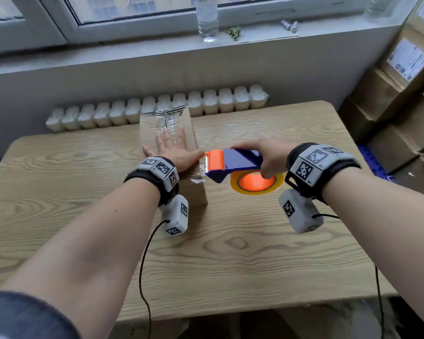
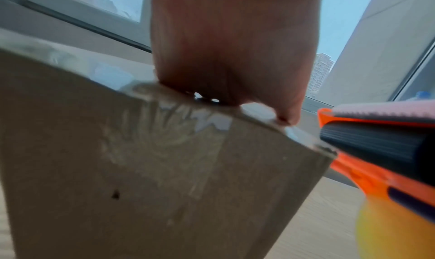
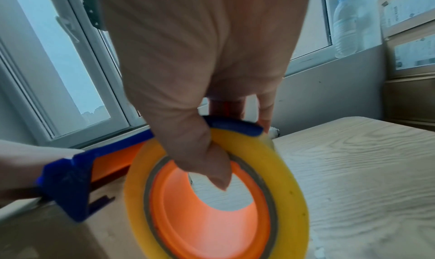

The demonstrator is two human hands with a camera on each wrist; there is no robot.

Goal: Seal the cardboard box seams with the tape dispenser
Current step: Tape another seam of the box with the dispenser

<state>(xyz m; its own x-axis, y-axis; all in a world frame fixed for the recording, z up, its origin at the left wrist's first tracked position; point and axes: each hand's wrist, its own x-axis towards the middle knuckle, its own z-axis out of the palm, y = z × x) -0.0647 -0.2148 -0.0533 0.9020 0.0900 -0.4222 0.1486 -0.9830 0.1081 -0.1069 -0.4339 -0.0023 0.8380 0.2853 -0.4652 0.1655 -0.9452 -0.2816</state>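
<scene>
A narrow cardboard box [image 1: 152, 133] lies on the wooden table [image 1: 230, 241], its top seam covered with shiny clear tape. My left hand [image 1: 171, 148] lies flat on the box top with the fingers spread. My right hand [image 1: 267, 157] grips the blue and orange tape dispenser [image 1: 233, 163]; its thumb hooks into the orange core of the yellowish tape roll [image 1: 256, 183]. The dispenser's orange blade end touches the box's near right corner beside my left thumb. In the left wrist view the box side [image 2: 141, 179] fills the picture, and the dispenser [image 2: 381, 151] comes in from the right. The right wrist view shows the roll [image 3: 212, 198].
A white radiator [image 1: 157, 106] runs behind the table. On the windowsill stand a water bottle [image 1: 207, 18] and two small batteries [image 1: 289, 25]. Stacked cardboard boxes [image 1: 406, 94] fill the right side. Black cables hang off the table's front edge.
</scene>
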